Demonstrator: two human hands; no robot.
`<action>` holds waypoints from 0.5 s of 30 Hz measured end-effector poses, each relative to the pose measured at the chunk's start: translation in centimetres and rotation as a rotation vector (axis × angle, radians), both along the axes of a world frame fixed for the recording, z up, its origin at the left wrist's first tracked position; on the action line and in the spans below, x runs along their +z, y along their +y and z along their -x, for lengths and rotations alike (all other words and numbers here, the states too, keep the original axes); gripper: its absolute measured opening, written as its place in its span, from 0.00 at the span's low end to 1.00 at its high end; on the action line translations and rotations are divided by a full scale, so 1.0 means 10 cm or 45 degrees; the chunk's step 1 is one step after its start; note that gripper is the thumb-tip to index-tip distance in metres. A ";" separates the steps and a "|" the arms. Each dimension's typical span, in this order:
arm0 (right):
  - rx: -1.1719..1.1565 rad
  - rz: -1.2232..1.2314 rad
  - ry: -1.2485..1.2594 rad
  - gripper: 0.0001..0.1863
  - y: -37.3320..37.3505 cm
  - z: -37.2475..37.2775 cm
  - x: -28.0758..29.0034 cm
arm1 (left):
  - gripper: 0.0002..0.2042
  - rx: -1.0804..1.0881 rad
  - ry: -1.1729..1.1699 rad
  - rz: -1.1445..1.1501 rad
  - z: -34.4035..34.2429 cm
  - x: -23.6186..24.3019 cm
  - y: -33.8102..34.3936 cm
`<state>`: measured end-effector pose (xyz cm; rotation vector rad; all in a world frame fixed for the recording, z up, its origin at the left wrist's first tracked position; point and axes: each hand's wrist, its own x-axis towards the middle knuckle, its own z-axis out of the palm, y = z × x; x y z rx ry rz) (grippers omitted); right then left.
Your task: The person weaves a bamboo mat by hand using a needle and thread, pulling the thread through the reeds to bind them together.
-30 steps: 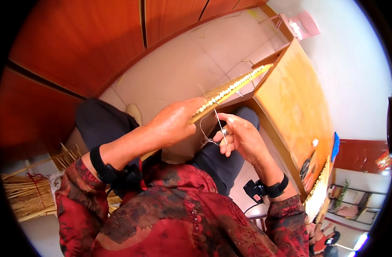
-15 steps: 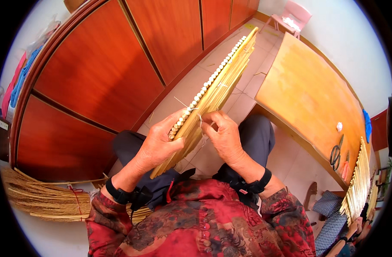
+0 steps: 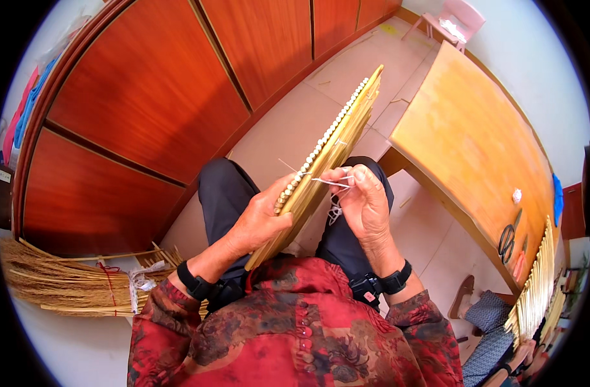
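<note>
A flat panel of pale yellow stalks (image 3: 344,137), bound side by side with white string, stands tilted on edge above my lap. Its row of round cut ends faces left. My left hand (image 3: 264,216) is closed around the panel's near part, thumb on the right face. To the right of the panel, my right hand (image 3: 367,209) pinches a white string (image 3: 332,182) drawn out from the stalks. More of this string hangs in loops below the fingers. A thin, needle-like piece (image 3: 286,166) sticks out left of the panel; I cannot tell what it is.
Red-brown wooden panelling (image 3: 146,90) runs along the left. On the right, a wooden table (image 3: 462,122) carries black scissors (image 3: 507,242) and a crumpled white scrap (image 3: 516,195). A tied bundle of brushy stalks (image 3: 69,284) lies lower left. Another person's stalk panel (image 3: 533,290) is lower right.
My right hand has moved right, away from the panel, pulling the white string out taut. The panel and my left hand have shifted slightly lower in view.
</note>
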<state>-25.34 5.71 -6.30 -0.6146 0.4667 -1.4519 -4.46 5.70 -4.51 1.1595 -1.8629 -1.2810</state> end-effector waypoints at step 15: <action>-0.009 -0.321 0.043 0.11 0.42 0.21 -0.01 | 0.35 -0.053 -0.109 -0.249 0.30 -0.04 -0.03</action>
